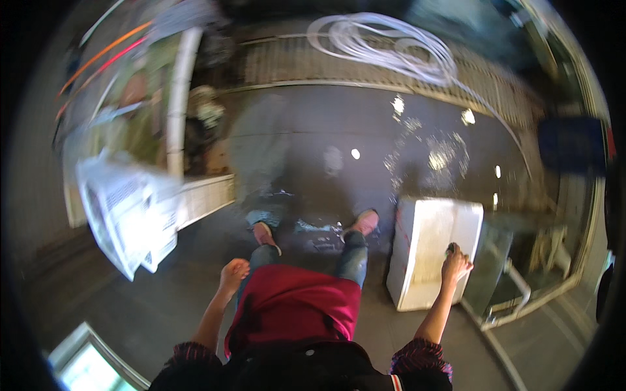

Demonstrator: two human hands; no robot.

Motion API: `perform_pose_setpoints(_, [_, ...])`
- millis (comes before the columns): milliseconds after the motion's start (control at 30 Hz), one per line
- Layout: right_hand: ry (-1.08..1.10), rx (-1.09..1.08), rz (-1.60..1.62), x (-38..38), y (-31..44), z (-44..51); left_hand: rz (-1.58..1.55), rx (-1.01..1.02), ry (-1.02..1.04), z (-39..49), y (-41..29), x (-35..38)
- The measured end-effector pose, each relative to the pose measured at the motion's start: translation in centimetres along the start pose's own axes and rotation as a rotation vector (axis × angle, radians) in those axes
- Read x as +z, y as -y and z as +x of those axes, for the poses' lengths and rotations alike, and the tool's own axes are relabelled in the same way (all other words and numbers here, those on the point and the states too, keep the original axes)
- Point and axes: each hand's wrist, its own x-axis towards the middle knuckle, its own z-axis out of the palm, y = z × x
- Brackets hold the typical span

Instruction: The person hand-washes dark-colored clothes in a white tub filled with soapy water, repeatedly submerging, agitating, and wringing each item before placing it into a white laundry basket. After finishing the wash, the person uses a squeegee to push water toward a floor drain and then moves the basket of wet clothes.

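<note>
My right hand (457, 266) is over a white foam box (435, 288) on the right, its fingers closed on a small dark object (451, 248) too small to name. The box stands on the wet floor and its inside looks bare apart from a yellowish stain. On the left, my left hand (235, 273) hangs beside my thigh with its fingers curled and nothing visible in it. A dark red apron (298, 303) covers my lap between the two hands.
Coiled white hose (391, 44) lies on a ribbed ledge (288, 61) ahead. A glass tank (528, 273) with a white pipe (518, 283) stands right of the box. White printed bags or sheets (132, 215) hang at left, near a white post (183, 97). The floor (313, 117) is wet and reflective.
</note>
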Motion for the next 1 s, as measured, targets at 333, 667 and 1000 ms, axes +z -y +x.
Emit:
perform_pose_setpoints(333, [-0.155, -0.951, 0.928, -29.5, 48.9, -14.3, -0.403, -0.1, -0.251, -6.0, 10.3, -21.6])
perform_pose_setpoints(667, [-0.065, -1.968, 0.832, -47.2, 74.8, -31.7, -1.172, -0.055, -0.799, -8.4, 10.1, -33.1])
perform_pose_setpoints(1000, [0.217, -1.536, 0.565, -43.3, 99.1, -12.1, -1.463, -0.003, -0.926, -2.5, 3.8, -30.5])
